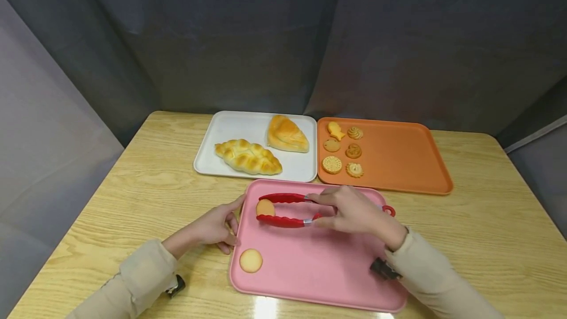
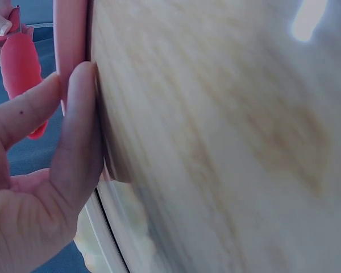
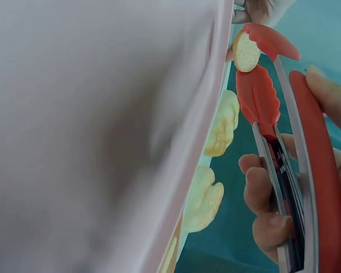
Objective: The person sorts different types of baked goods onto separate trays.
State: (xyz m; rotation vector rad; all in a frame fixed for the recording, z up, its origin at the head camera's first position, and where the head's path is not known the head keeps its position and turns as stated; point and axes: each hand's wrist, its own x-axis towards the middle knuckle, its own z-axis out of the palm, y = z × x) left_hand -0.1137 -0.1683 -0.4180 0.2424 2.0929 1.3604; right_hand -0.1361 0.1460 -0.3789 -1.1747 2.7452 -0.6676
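Note:
My right hand point(image 1: 354, 210) grips red-ended metal tongs point(image 3: 319, 170), thumb on one arm and fingers round the other. Between the tong tips sits a round cookie point(image 1: 265, 207), over the upper left of a pink tray point(image 1: 319, 270). In the right wrist view, this cookie stands edge-up between the scalloped ends. Another round cookie point(image 1: 251, 261) lies in the tray's lower left corner. At the tray's left rim, my left hand point(image 1: 212, 225) rests on the table side, its fingertips touching the rim; the left wrist view shows these fingers point(image 2: 77, 131) nearly straight.
Behind stands a white tray point(image 1: 205, 159) with a braided bread point(image 1: 248, 156) and a folded bread point(image 1: 287, 134). Beside it, an orange tray point(image 1: 398, 156) carries several small cookies in two columns at its left. A dark curtain point(image 1: 248, 38) hangs behind the wooden table point(image 1: 133, 201).

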